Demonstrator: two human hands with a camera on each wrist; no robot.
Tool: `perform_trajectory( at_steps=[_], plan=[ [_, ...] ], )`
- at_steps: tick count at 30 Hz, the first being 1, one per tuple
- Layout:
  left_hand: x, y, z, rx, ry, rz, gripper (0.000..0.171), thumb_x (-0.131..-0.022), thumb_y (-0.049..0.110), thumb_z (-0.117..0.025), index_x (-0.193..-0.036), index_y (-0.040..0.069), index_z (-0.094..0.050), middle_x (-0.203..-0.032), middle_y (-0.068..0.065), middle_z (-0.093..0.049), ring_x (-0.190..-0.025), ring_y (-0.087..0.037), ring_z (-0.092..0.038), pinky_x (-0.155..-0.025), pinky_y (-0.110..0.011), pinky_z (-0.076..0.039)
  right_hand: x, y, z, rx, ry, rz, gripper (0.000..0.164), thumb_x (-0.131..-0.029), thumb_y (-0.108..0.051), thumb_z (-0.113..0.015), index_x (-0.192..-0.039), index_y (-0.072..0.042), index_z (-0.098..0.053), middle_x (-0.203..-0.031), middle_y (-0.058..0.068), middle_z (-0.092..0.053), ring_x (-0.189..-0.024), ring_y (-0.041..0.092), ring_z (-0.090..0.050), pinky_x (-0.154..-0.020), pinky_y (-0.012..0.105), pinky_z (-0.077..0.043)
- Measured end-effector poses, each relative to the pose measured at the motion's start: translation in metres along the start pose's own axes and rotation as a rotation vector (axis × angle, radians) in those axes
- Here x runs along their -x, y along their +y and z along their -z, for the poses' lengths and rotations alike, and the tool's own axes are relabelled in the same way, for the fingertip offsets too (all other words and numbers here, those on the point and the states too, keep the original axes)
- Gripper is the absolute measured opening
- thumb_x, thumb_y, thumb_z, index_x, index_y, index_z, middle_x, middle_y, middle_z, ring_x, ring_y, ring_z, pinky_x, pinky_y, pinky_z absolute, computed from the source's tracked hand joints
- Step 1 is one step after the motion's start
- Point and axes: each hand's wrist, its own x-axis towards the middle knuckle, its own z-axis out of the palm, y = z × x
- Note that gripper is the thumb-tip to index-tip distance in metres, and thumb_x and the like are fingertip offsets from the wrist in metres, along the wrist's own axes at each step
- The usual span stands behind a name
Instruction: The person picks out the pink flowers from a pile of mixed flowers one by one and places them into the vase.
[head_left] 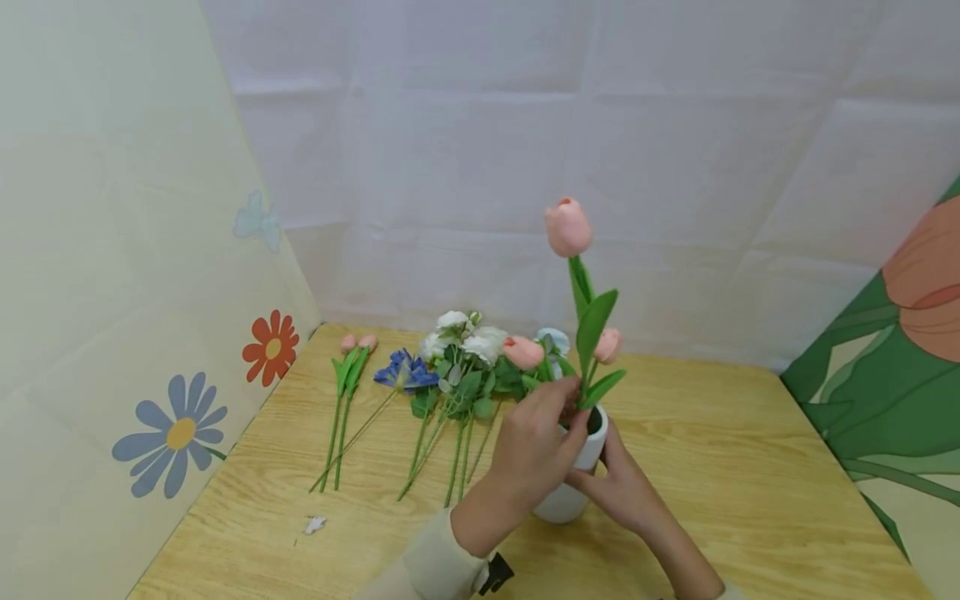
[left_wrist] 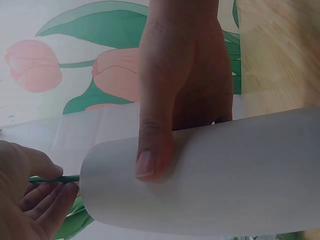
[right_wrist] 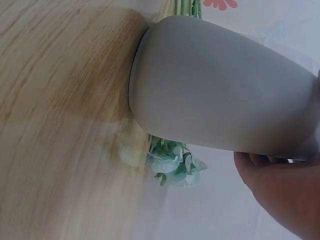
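My left hand [head_left: 528, 446] pinches the green stem of a tall pink tulip [head_left: 568, 229] at the mouth of a white vase [head_left: 562, 502]. In the left wrist view that stem [left_wrist: 70, 178] runs down into the vase's mouth. The vase stands upright on the table, gripped near its top by my right hand [head_left: 626, 487], whose thumb [left_wrist: 152, 157] lies along the side. Two lower pink tulip heads, one to the left [head_left: 523, 352] and one to the right [head_left: 608, 345], show above the vase. The stems' lower ends are hidden inside it.
Left of the vase on the wooden table [head_left: 712, 475] lie white flowers [head_left: 483, 343] with leafy stems, a blue flower [head_left: 407, 372] and two small pink tulips [head_left: 357, 342]. A white scrap [head_left: 315, 525] lies nearer me. Cloth walls [head_left: 480, 150] enclose the table.
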Motion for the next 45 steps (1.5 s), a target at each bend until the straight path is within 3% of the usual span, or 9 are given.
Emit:
perform_trajectory(
  at_steps=[2, 4, 11, 15, 26, 30, 41, 45],
  plan=[
    [0.001, -0.001, 0.000, -0.016, -0.005, -0.002, 0.031, -0.086, 0.003, -0.078, -0.113, 0.000, -0.066, -0.092, -0.007, -0.071, -0.076, -0.012, -0.069, -0.070, -0.011, -0.053, 0.000, 0.000, 0.000, 0.003, 0.003, 0.001, 0.094, -0.094, -0.018, -0.074, -0.162, -0.020, -0.010, -0.159, 0.016, -0.034, -0.142, 0.039, -0.037, -0.105, 0.035, -0.043],
    [0.002, -0.001, 0.000, -0.026, -0.010, 0.001, 0.031, -0.086, 0.004, -0.079, -0.114, 0.000, -0.066, -0.093, -0.007, -0.071, -0.077, -0.012, -0.069, -0.071, -0.011, -0.054, 0.000, 0.000, 0.000, 0.008, 0.008, 0.001, 0.094, -0.094, -0.018, -0.074, -0.162, -0.020, -0.011, -0.159, 0.017, -0.035, -0.142, 0.039, -0.037, -0.105, 0.035, -0.044],
    [0.006, -0.003, 0.001, -0.015, -0.028, 0.032, 0.036, -0.086, 0.008, -0.080, -0.117, 0.000, -0.065, -0.094, -0.007, -0.071, -0.078, -0.012, -0.071, -0.071, -0.011, -0.054, 0.000, -0.001, -0.001, -0.006, 0.013, -0.005, 0.093, -0.093, -0.018, -0.075, -0.162, -0.017, -0.011, -0.158, 0.020, -0.034, -0.142, 0.043, -0.037, -0.106, 0.063, -0.039],
    [0.006, -0.003, 0.004, -0.020, -0.047, 0.047, 0.039, -0.086, 0.010, -0.081, -0.119, 0.000, -0.064, -0.095, -0.007, -0.071, -0.078, -0.012, -0.071, -0.070, -0.011, -0.054, -0.001, -0.002, -0.001, -0.015, 0.009, -0.013, 0.094, -0.093, -0.018, -0.075, -0.162, -0.016, -0.010, -0.159, 0.022, -0.033, -0.142, 0.046, -0.036, -0.107, 0.069, -0.036],
    [0.009, -0.005, 0.009, 0.021, -0.035, 0.051, 0.032, -0.087, 0.007, -0.079, -0.115, 0.002, -0.064, -0.103, -0.009, -0.071, -0.079, -0.011, -0.071, -0.072, -0.008, -0.052, -0.002, -0.005, -0.001, -0.013, 0.029, -0.012, 0.092, -0.091, -0.016, -0.077, -0.159, -0.013, -0.017, -0.153, 0.022, -0.040, -0.137, 0.041, -0.043, -0.102, 0.060, -0.042],
    [0.012, -0.007, 0.013, 0.030, -0.041, 0.039, 0.026, -0.087, 0.007, -0.079, -0.109, 0.003, -0.066, -0.099, -0.007, -0.071, -0.077, -0.011, -0.070, -0.071, -0.008, -0.052, -0.002, -0.006, -0.001, -0.010, 0.035, -0.021, 0.091, -0.090, -0.017, -0.078, -0.159, -0.013, -0.017, -0.151, 0.022, -0.041, -0.136, 0.042, -0.044, -0.103, 0.060, -0.042],
    [0.020, -0.020, 0.022, -0.077, -0.010, -0.042, 0.020, -0.084, 0.012, -0.079, -0.101, 0.008, -0.068, -0.091, -0.001, -0.071, -0.079, -0.009, -0.067, -0.072, -0.013, -0.053, -0.002, -0.006, -0.001, -0.016, 0.044, -0.079, 0.090, -0.090, -0.019, -0.078, -0.156, -0.007, -0.019, -0.147, 0.025, -0.044, -0.133, 0.044, -0.046, -0.102, 0.060, -0.044],
    [0.023, -0.026, 0.027, -0.129, -0.009, -0.040, 0.019, -0.083, 0.014, -0.079, -0.099, 0.009, -0.069, -0.090, 0.001, -0.072, -0.081, -0.010, -0.068, -0.074, -0.016, -0.055, -0.003, -0.007, -0.001, -0.024, 0.039, -0.101, 0.091, -0.091, -0.021, -0.078, -0.157, -0.007, -0.017, -0.148, 0.026, -0.042, -0.135, 0.047, -0.045, -0.104, 0.064, -0.043]
  ],
)
